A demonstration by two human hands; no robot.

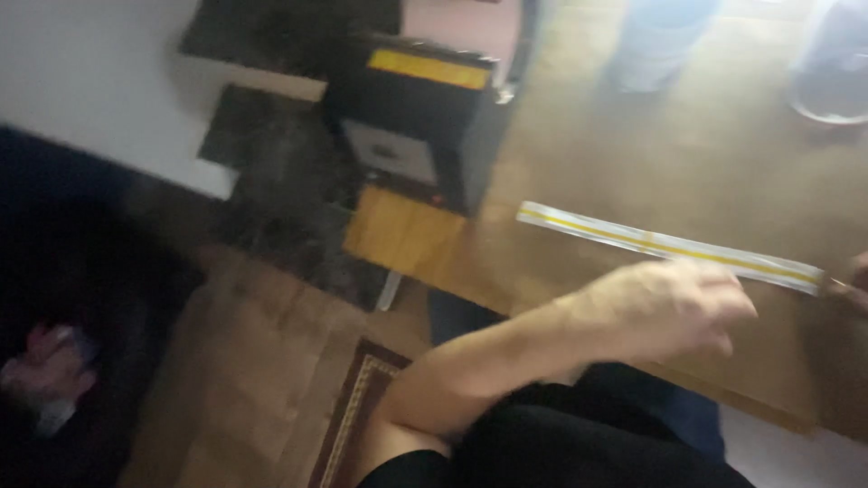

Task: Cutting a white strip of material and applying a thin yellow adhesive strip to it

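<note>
The picture is motion-blurred. A long white strip with a yellow line along it (669,246) lies slanted over the wooden table (633,154). My left hand (665,307) reaches across from the lower middle, fingers curled downward, just below the strip's right half; the blur hides whether it touches or grips it. Only a sliver of my right hand (857,282) shows at the right edge, its fingertips meeting the strip's right end.
A black box with a yellow band (416,117) stands at the table's left edge. Two pale clear vessels (660,41) (836,77) stand at the far side. Left of the table are a wood floor, a patterned rug (353,411) and a dark shape (63,298).
</note>
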